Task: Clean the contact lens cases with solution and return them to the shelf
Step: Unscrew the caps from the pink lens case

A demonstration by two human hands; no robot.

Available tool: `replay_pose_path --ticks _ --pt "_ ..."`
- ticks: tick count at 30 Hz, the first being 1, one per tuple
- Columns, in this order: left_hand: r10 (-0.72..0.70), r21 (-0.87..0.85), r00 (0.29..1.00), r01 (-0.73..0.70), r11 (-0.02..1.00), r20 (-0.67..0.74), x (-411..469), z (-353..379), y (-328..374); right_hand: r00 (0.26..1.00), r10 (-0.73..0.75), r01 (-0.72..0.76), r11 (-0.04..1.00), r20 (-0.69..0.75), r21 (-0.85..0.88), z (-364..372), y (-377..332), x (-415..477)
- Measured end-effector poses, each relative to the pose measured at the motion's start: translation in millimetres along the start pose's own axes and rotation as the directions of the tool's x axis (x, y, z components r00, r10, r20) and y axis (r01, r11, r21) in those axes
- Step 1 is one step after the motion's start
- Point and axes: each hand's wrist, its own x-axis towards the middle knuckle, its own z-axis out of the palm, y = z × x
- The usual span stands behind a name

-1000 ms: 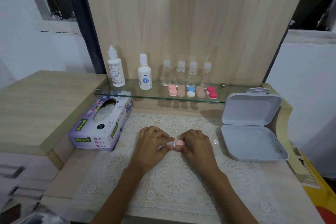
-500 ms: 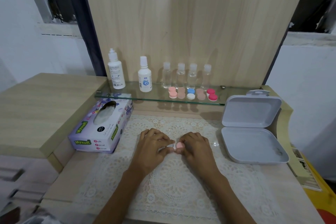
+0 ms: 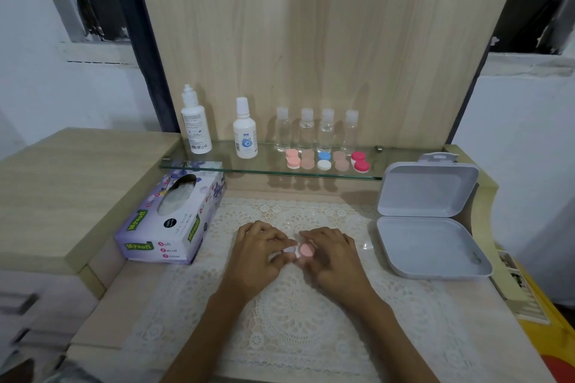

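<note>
Both hands pinch one small contact lens case with a pink round cap over the lace-covered surface: left hand grips the white side, right hand the pink (probably unscrewing). Steady one half, twist the other gently.

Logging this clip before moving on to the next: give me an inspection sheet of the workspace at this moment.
Surface: wooden desk with a lace mat under the hands.
Job's things: one lens case held over the mat, pink cap showing; five more cases in a row on the glass shelf; two white solution bottles and four clear bottles standing on the shelf.
Clutter: tissue box to the left; open grey box to the right, looks empty.
Grippers: left hand and right hand both pinch the case.
Cables: nothing seen.
Surroundings: wooden back panel, white walls, dark window openings.
</note>
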Motion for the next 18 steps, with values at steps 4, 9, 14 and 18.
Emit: replay_pose_path --ticks 4,9,14,18 --pt "0.003 0.011 1.000 -0.004 1.000 0.014 -0.1 -0.9 -0.1 0.997 0.056 -0.053 0.998 -0.059 0.046 0.0 0.1 -0.2" --pt "-0.001 0.006 1.000 0.000 1.000 0.020 0.2 -2.0 0.6 0.999 -0.004 0.004 1.000 -0.054 0.002 0.3 0.1 -1.5" --pt "-0.004 -0.008 1.000 0.004 1.000 0.009 0.5 -3.0 2.8 0.998 -0.058 0.057 0.998 -0.026 -0.023 0.5 -0.5 -4.2" --pt "-0.009 -0.008 1.000 0.009 1.000 0.010 -0.7 -2.8 2.1 1.000 0.003 -0.003 1.000 -0.027 -0.020 0.1 0.4 -3.3"
